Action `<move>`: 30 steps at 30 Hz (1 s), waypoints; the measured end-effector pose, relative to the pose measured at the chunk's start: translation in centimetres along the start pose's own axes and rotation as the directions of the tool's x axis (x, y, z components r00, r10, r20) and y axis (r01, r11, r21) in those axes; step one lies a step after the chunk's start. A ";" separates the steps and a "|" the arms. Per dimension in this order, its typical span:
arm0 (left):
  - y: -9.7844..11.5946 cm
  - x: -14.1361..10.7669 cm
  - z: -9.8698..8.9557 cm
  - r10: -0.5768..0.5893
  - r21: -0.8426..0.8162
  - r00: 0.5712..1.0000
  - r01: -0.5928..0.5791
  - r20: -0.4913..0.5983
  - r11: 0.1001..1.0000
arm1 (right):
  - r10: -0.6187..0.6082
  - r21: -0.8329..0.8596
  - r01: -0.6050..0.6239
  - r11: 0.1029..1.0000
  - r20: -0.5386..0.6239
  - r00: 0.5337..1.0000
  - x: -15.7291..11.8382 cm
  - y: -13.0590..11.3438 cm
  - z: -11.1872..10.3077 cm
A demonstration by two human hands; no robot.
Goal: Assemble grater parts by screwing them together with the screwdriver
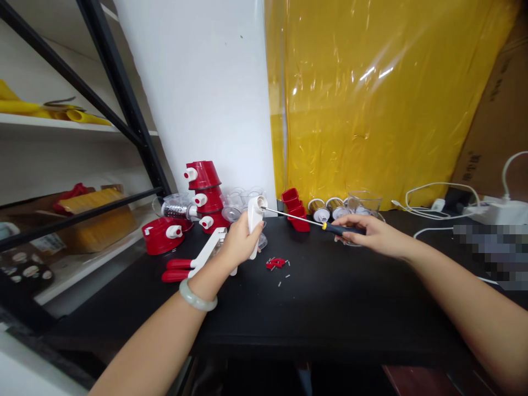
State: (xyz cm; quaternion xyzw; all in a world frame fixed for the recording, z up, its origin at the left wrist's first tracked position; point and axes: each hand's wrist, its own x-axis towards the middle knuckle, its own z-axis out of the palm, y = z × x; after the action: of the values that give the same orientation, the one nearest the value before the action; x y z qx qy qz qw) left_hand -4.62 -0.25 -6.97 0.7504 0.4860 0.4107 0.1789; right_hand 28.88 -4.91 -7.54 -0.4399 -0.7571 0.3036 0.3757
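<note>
My left hand (240, 240) is closed round a white plastic part (254, 215) with a round socket at its top, held up above the table. In my right hand (363, 231) is a screwdriver (340, 229) with a dark handle and a yellow collar. Its long metal shaft points left, and the tip reaches the socket of the white part. Below and to the right of my left hand, small red pieces (275, 264) and several small screws (287, 276) lie on the black table (330, 308).
Stacked red housings (209, 199) and another red housing (159, 235) stand at the left. White parts with red handles (181, 269) lie beside my left forearm. Behind are red hoppers (295, 209), drum graters (319, 209) and clear cups (365, 202). White cables (441, 187) lie at the right.
</note>
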 end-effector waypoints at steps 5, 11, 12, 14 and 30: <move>-0.3 0.0 -0.2 0.052 0.134 0.998 -0.055 0.024 0.989 | 0.000 -0.018 0.000 1.000 -0.038 0.999 0.0 0.1 -0.3; -0.3 -0.1 -0.7 0.164 0.439 0.984 -0.181 0.075 0.880 | -0.016 -0.142 0.001 0.990 -0.107 0.994 0.1 0.2 -1.0; -0.3 -0.1 -0.8 0.168 0.475 0.981 -0.194 0.096 0.859 | -0.010 -0.150 -0.005 0.989 -0.102 0.995 0.1 0.2 -1.1; -0.2 -0.1 -1.0 0.172 0.531 0.975 -0.220 0.138 0.819 | 0.009 -0.162 -0.024 0.986 -0.093 0.996 0.0 0.3 -1.4; 0.4 0.0 -1.2 0.121 0.644 0.981 -0.192 0.153 0.740 | 0.089 -0.079 -0.091 0.993 -0.032 0.995 -0.4 -0.3 -2.4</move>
State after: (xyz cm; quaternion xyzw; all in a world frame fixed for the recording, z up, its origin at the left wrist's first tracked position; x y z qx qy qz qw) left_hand -5.35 -0.61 -6.00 0.8233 0.5244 0.1895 -0.1063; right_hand 30.88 -5.14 -6.15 -0.4927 -0.7425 0.2833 0.3544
